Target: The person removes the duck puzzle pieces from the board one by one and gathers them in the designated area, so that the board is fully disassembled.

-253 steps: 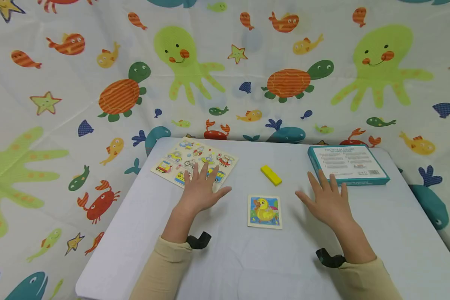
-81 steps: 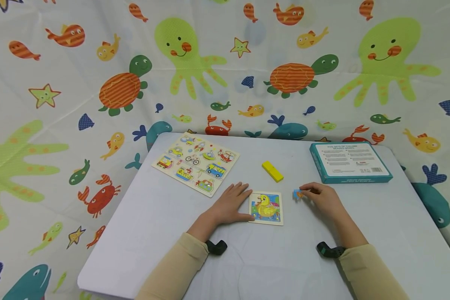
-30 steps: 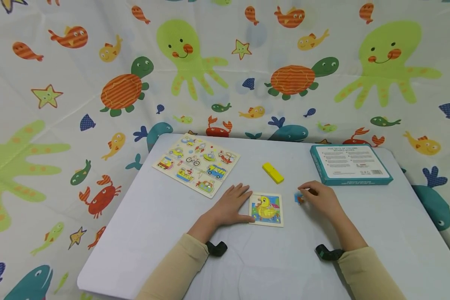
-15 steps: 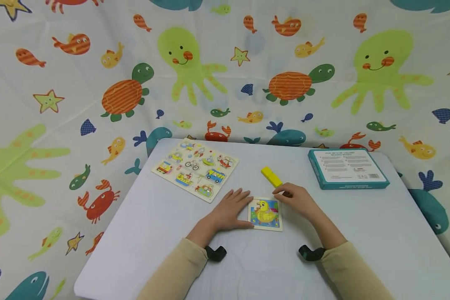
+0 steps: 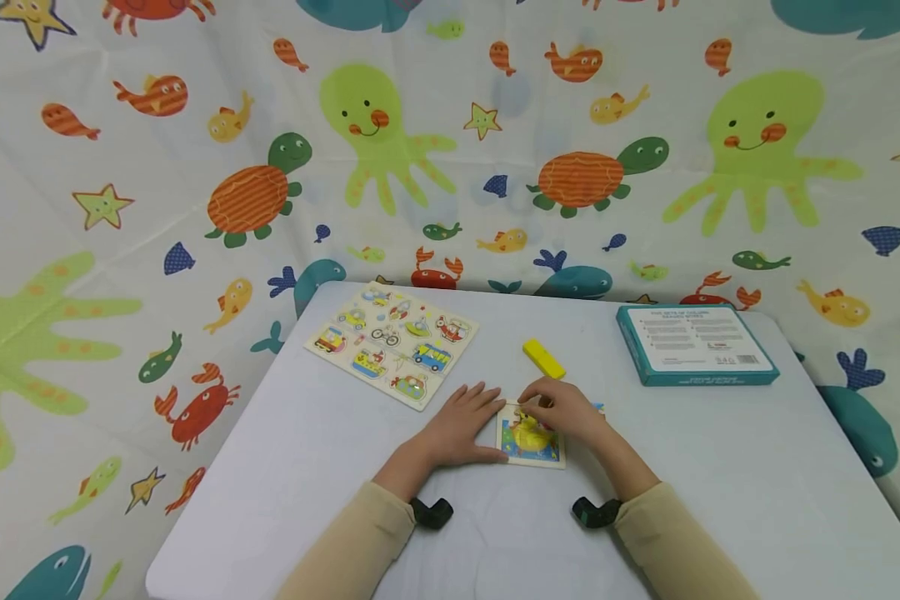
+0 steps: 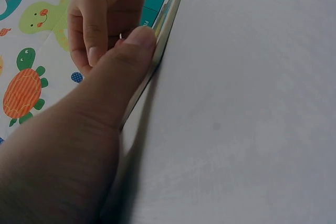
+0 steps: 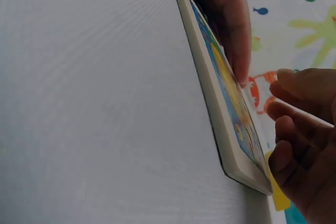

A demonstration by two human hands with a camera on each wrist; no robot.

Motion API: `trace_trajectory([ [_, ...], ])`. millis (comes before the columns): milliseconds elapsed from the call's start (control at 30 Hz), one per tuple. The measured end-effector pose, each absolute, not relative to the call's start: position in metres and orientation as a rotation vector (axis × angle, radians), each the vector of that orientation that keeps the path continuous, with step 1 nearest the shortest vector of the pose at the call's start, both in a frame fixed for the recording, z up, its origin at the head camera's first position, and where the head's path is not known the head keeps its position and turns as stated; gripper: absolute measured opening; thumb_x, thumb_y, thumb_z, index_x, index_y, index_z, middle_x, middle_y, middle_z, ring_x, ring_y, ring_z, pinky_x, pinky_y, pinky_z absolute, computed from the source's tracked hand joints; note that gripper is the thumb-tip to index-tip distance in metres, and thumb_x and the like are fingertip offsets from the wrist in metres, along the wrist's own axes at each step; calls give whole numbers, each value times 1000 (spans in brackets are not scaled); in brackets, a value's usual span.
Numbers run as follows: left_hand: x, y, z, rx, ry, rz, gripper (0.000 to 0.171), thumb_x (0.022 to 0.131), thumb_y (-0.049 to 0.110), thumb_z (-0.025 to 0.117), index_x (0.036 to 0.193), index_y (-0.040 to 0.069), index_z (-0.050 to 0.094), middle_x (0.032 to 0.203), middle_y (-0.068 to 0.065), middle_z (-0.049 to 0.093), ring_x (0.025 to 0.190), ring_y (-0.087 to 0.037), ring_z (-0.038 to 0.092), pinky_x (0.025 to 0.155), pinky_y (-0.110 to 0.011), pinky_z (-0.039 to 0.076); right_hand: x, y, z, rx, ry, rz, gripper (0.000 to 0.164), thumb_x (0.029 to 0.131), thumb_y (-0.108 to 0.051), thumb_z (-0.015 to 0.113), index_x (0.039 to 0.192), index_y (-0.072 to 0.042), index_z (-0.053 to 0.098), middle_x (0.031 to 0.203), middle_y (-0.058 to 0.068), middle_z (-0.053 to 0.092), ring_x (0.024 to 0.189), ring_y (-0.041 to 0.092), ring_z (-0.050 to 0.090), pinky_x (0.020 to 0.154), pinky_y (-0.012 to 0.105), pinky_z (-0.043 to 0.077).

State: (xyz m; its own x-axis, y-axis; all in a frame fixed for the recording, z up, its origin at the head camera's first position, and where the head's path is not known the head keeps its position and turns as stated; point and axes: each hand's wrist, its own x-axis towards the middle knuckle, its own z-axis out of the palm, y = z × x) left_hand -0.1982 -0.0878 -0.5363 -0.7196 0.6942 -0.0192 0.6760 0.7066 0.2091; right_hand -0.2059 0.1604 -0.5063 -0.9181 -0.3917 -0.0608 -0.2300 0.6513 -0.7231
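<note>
A small square duck jigsaw puzzle (image 5: 528, 454) in a pale wooden frame lies at the table's middle. My left hand (image 5: 457, 429) rests along its left side, fingers straight, thumb on the near corner; the left wrist view shows the thumb (image 6: 142, 38) on the rim. Over the puzzle's upper part is my right hand (image 5: 562, 408), thumb and forefinger close together at the top edge. In the right wrist view the right hand's fingers (image 7: 304, 90) are curled; I cannot tell whether they pinch a piece. A blue puzzle piece (image 5: 598, 407) shows past the right hand, on the table.
Just beyond the puzzle lies a yellow block (image 5: 543, 358). At back left is a wooden peg board (image 5: 390, 346) with vehicle pictures, at back right a flat teal box (image 5: 697, 346). A sea-animal cloth (image 5: 420, 167) hangs behind the white table (image 5: 270, 500).
My right hand has let go of the blue piece, now on the table right of the puzzle, and has moved left over the puzzle's top. The left hand stays put.
</note>
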Motion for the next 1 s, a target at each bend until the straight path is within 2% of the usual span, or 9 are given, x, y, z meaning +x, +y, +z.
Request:
trace_trajectory([
  [200,-198,-88,-539,1124,2813,286,96,83,83,44,156,23,31,165,4,23,154,-25,14,126,-47,12,-206,160,-513,-496,2658,-1090,11,94,-25,68,105,-21,71,95,-4,64,64,13,57,60,24,51],
  [433,-200,-88,-540,1116,2805,296,96,82,83,45,157,24,30,165,5,21,155,-23,12,127,-46,9,-209,163,-519,-463,2654,-1089,12,93,-24,70,104,-26,71,96,-6,63,72,13,56,64,24,51],
  [633,-200,-88,-540,1112,2811,316,96,83,82,47,156,23,30,165,5,22,155,-24,13,127,-46,10,-211,167,-518,-512,2607,-1133,11,92,-21,70,103,-25,71,108,-3,62,79,17,55,67,27,51],
  [767,-200,-87,-537,1113,2813,321,96,83,82,47,156,23,31,165,4,23,155,-24,13,127,-46,10,-212,169,-520,-547,2612,-1111,8,92,-20,70,98,-26,71,113,-4,61,93,17,55,81,31,51],
  [867,-199,-87,-536,1114,2809,320,96,83,82,47,156,23,31,165,4,23,155,-24,14,127,-46,10,-211,168,-521,-574,2619,-1079,9,91,-22,71,98,-27,72,117,-4,59,98,16,54,87,32,49],
  [1000,-198,-88,-535,1116,2799,320,95,83,82,47,156,23,31,165,3,24,155,-25,14,126,-46,10,-209,165,-522,-595,2623,-1032,13,91,-24,71,103,-30,73,120,-4,55,93,16,52,81,29,48],
])
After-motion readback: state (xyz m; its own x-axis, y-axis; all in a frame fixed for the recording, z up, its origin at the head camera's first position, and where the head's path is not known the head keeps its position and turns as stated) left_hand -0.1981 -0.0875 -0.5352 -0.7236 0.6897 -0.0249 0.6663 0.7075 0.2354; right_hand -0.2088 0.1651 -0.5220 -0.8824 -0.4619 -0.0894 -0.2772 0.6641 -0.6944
